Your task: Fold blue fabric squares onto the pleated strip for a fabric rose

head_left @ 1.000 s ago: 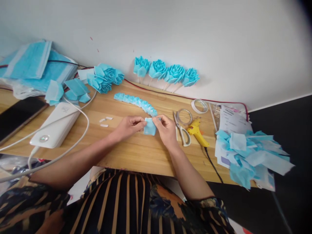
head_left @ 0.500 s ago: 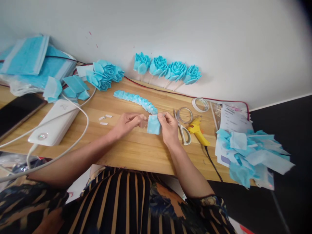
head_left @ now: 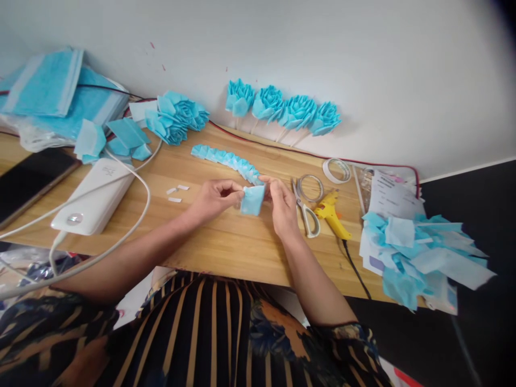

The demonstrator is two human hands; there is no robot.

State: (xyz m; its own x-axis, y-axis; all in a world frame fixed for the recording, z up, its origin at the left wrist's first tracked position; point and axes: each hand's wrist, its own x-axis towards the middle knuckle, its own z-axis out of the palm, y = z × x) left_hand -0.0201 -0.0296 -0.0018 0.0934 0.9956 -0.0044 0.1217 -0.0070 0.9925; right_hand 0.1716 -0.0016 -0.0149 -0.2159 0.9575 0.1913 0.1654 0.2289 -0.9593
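Observation:
A small square of light blue non-woven fabric [head_left: 252, 201] is held up over the table between my two hands. My left hand [head_left: 215, 201] pinches its upper left corner between thumb and fingertips. At the opposite edge, my right hand [head_left: 282, 204] grips the square's upper right corner, its fingers partly hidden behind the fabric. Just beyond the hands lies a curved row of overlapping folded blue petals [head_left: 228, 160]. Left of my left hand are several small white strips [head_left: 174, 199]. Scissors [head_left: 307, 212] lie close to the right of my right hand.
A yellow glue gun [head_left: 332, 215] and tape rolls [head_left: 336, 170] lie right, near a heap of blue fabric scraps [head_left: 407, 258]. Fabric roses [head_left: 269, 103] lean on the wall; more roses [head_left: 173, 119] lie left. A white power bank [head_left: 94, 199], cable, phone [head_left: 32, 180] and masks [head_left: 46, 86] fill the left.
My left hand has come over to take the square's upper left corner. My right hand's fingers have shifted at the other corner, and the square tilts slightly. The view has shifted a little.

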